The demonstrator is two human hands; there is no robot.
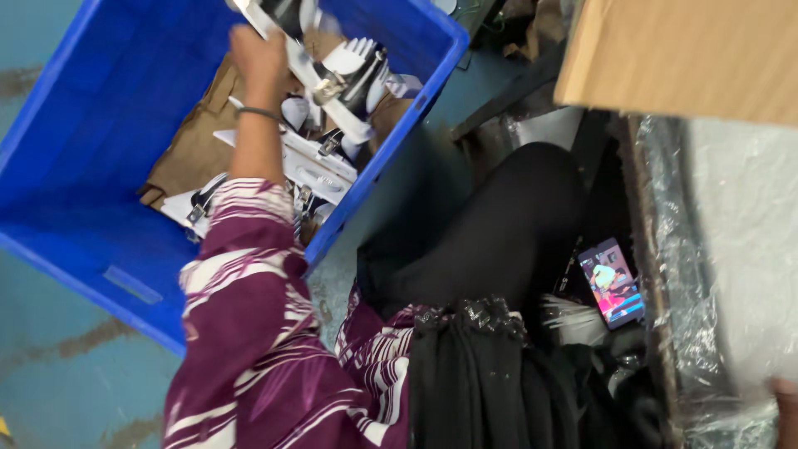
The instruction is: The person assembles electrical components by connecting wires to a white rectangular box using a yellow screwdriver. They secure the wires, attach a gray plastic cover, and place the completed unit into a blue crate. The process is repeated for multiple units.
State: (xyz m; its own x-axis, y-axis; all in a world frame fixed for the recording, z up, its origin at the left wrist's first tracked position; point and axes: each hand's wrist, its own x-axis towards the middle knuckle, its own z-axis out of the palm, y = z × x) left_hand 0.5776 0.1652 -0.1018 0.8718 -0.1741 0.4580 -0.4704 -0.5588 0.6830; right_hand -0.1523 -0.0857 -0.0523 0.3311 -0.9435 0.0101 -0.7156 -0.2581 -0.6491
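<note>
Left hand [259, 56] grasps white strip [320, 79] inside blue crate [75, 166].

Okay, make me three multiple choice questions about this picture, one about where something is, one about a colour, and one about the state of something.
1. Where is the left hand?
A. inside the crate
B. on the phone
C. on the cardboard box

2. What colour is the crate?
A. red
B. blue
C. grey

3. What state is the phone screen in?
A. dark
B. lit
C. covered by cloth

Answers: A, the hand reaches over the white and metal parts in the crate; B, its plastic walls are blue; B, the screen shows a bright picture.
</note>
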